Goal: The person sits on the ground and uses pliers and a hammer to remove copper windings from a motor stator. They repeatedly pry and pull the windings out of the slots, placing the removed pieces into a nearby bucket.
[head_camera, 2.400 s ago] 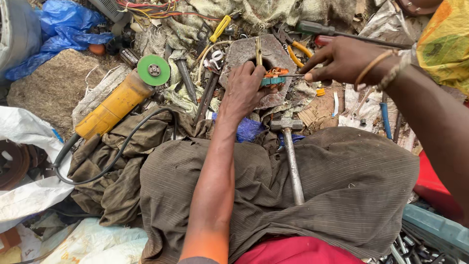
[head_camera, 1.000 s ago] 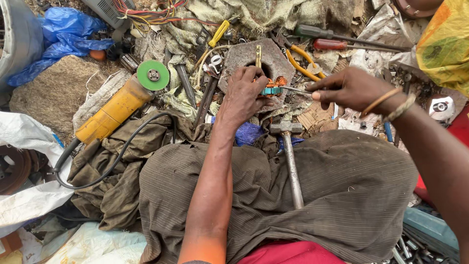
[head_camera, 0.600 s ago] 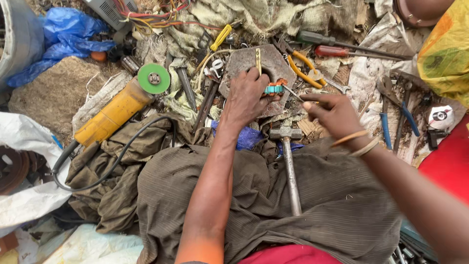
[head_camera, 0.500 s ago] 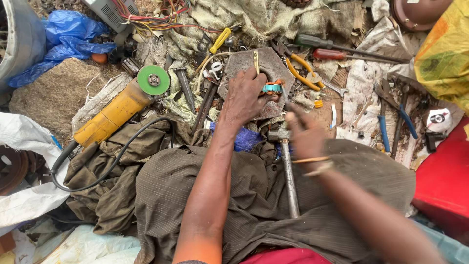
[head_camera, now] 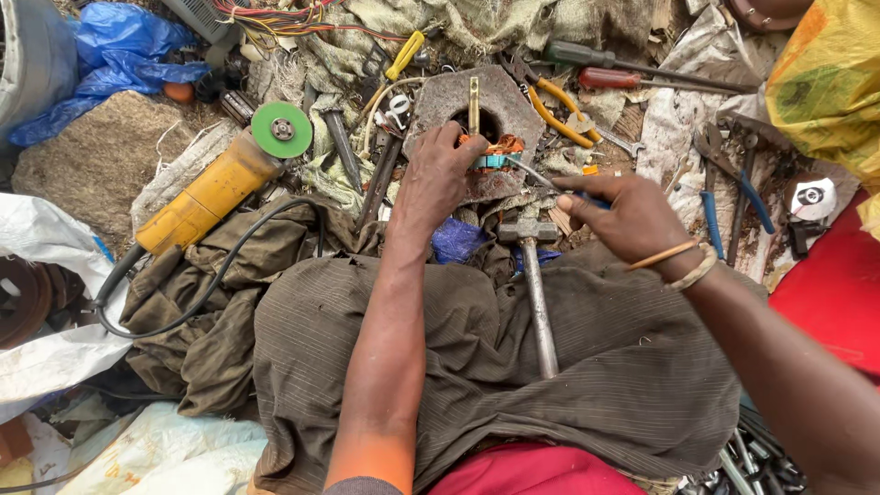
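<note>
My left hand presses down on a small copper-wound coil with a teal band, which sits on a grey hexagonal metal block. My right hand grips a thin screwdriver with a blue handle. Its metal tip points left and reaches the coil. A steel-handled hammer lies on the brown cloth over my lap, just left of my right hand.
A yellow angle grinder with a green disc lies at the left, its black cable looping toward me. Yellow-handled pliers, long screwdrivers and blue-handled pliers are scattered beyond. Blue plastic sheet is at top left.
My right hand dropped from the upper right toward the hammer head, then shifted right, its tool's tip again at the coil. My left hand stayed on the coil.
</note>
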Action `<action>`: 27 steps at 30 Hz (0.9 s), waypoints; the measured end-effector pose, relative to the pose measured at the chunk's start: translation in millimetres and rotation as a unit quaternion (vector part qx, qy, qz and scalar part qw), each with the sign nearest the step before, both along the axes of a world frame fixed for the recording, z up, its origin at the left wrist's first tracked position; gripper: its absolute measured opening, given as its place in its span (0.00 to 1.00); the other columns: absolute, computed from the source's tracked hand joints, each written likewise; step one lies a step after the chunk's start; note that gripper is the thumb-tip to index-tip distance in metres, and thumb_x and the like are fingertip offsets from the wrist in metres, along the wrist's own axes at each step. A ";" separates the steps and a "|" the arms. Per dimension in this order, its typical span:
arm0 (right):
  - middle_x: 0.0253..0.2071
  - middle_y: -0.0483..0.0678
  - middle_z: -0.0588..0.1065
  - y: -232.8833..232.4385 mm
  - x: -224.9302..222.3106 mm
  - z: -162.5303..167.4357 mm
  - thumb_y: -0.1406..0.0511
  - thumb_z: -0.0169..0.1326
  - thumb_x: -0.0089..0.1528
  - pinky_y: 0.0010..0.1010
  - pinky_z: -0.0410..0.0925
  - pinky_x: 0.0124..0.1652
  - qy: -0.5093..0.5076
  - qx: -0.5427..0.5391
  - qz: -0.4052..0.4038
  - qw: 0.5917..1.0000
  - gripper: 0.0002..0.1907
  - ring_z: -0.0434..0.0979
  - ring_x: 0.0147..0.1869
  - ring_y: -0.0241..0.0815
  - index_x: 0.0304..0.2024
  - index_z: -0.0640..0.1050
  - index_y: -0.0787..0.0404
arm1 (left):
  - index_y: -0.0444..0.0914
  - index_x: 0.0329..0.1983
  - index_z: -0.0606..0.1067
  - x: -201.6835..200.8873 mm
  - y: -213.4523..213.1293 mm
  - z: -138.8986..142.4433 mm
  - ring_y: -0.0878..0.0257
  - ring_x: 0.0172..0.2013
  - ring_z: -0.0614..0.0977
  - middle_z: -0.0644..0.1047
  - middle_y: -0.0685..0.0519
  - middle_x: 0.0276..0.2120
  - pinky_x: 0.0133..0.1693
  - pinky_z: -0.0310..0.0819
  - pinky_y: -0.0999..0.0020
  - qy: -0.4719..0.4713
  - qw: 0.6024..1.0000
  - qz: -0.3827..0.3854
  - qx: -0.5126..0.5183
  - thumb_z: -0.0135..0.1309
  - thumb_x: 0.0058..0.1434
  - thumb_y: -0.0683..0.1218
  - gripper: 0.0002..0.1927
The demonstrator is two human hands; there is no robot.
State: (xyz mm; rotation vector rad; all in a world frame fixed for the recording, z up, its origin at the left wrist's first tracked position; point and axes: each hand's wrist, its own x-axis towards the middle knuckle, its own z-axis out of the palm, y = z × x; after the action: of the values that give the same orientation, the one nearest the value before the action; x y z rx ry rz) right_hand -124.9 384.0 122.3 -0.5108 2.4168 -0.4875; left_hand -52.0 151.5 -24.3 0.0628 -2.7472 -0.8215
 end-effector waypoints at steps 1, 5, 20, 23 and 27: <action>0.39 0.48 0.84 -4.2 -5.4 6.4 0.51 0.57 0.63 0.37 0.75 0.38 -0.004 0.020 -0.001 1.000 0.19 0.83 0.34 0.39 0.55 0.82 0.44 | 0.46 0.48 0.78 -0.2 -0.1 2.2 0.57 0.43 0.78 0.75 0.52 0.38 0.51 0.75 0.57 -0.006 1.000 -0.005 0.003 0.56 0.66 0.37 0.11; 0.32 0.48 0.84 -17.9 -23.3 24.8 0.50 0.55 0.63 0.39 0.75 0.38 -0.026 0.112 0.040 0.993 0.20 0.84 0.32 0.40 0.56 0.81 0.43 | 0.46 0.46 0.78 -2.4 -0.1 10.9 0.57 0.44 0.77 0.74 0.53 0.37 0.52 0.74 0.57 0.029 0.999 -0.003 0.016 0.56 0.61 0.38 0.12; 0.31 0.47 0.85 -55.0 -73.9 28.3 0.51 0.56 0.63 0.42 0.74 0.40 -0.065 0.196 0.149 0.967 0.20 0.82 0.30 0.40 0.54 0.83 0.45 | 0.45 0.48 0.76 -2.7 1.4 14.4 0.56 0.41 0.75 0.71 0.52 0.36 0.46 0.71 0.53 0.007 0.999 -0.006 0.044 0.60 0.61 0.42 0.12; 0.32 0.48 0.85 -55.5 -85.0 17.3 0.53 0.56 0.63 0.40 0.74 0.40 -0.104 0.155 0.132 0.974 0.19 0.82 0.30 0.39 0.54 0.83 0.46 | 0.44 0.47 0.74 -4.4 2.3 16.9 0.56 0.39 0.74 0.69 0.52 0.36 0.45 0.70 0.53 -0.003 1.000 -0.010 0.018 0.59 0.64 0.41 0.10; 0.34 0.50 0.85 -31.1 -68.5 -7.5 0.55 0.56 0.64 0.38 0.72 0.33 -0.080 0.147 0.017 0.986 0.16 0.79 0.28 0.41 0.54 0.82 0.47 | 0.43 0.46 0.73 -14.1 3.3 14.4 0.55 0.39 0.74 0.70 0.51 0.38 0.41 0.68 0.52 -0.017 0.999 -0.002 0.036 0.59 0.58 0.42 0.13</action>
State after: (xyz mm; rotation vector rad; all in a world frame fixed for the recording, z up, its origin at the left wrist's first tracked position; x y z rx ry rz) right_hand -193.4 352.9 114.8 -0.3690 2.2694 -0.1442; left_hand -66.2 154.8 -9.9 0.0874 -2.7504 -0.9286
